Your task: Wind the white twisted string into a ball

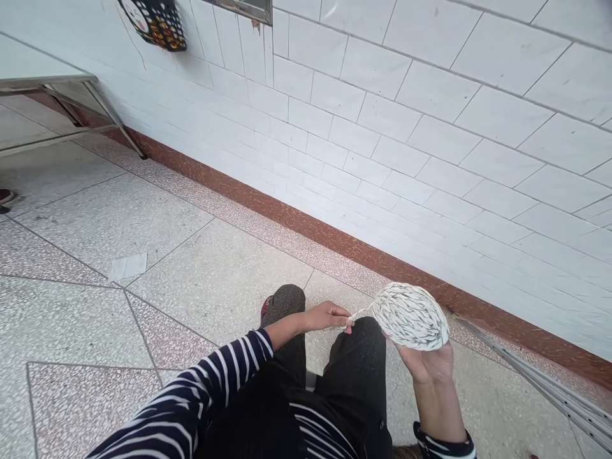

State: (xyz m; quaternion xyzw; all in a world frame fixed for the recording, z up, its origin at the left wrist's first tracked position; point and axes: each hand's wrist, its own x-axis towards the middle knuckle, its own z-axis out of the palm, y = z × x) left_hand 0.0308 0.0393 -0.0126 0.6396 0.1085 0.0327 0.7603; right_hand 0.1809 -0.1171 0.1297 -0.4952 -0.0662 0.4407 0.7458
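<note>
1. Braid [411, 317]: a white, oval piece of plaited strands, with its rows running lengthwise, was held clear of the floor [184, 274], just beyond the right knee [361, 347].
2. Right grip [428, 363]: it grasped the braid from below and at its near edge; the fingers were largely hidden behind it.
3. Left grip [325, 317]: thumb and fingers were pinched together on a thin twisted cord [362, 312], just to the left of the braid. The cord met the braid at its left end.
4. Striped sleeve [210, 382]: this covered the left arm, nearer the body than the braid.
5. Wall [406, 121]: white tiles rose beyond the braid, above a brown skirting [287, 218].
6. Metal bars [535, 377]: these extended to the right of the braid.
7. Paper [129, 266]: a pale, flat piece lay on the floor, well to the left of the braid.
8. Metal frame [116, 121] and dotted basket [167, 29]: both were farther off, beyond and to the left of the braid.
</note>
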